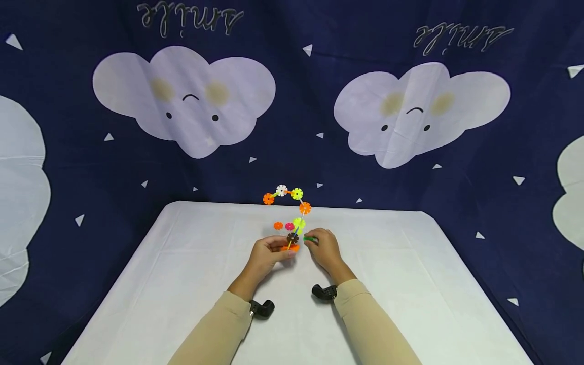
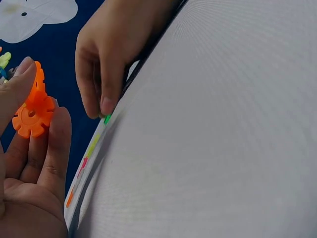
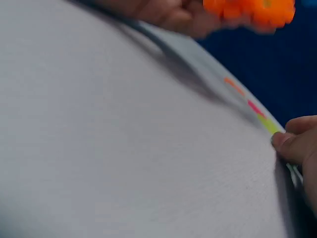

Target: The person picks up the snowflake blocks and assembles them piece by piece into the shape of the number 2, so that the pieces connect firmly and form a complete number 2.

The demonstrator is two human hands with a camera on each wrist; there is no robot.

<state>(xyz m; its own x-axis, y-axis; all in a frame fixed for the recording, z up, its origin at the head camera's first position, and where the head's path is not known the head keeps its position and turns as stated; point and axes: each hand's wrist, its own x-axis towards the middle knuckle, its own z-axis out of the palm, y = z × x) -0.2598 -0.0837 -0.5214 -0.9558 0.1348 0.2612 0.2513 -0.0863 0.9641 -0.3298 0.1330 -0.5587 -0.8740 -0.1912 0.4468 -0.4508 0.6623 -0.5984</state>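
My left hand (image 1: 264,256) holds a chain of slotted plastic snowflake discs up off the table, its thumb and fingers gripping the orange discs (image 2: 32,116) at the lower end. From there the chain curves upward through a dark disc (image 1: 292,238), a yellow-green disc (image 1: 298,223) and an orange disc (image 1: 305,208), past a white disc (image 1: 281,190), to an orange end disc (image 1: 268,198). To the right, my right hand (image 1: 325,248) pinches a green disc (image 1: 310,239) at the tabletop, apart from the chain. Its fingers hide part of that disc.
Loose discs lie in a row on the white table (image 1: 182,284): an orange one (image 1: 278,225), a pink one (image 1: 289,226) and a yellow-green one (image 2: 92,146). Behind the table's far edge hangs a dark blue cloth (image 1: 301,167) with printed clouds.
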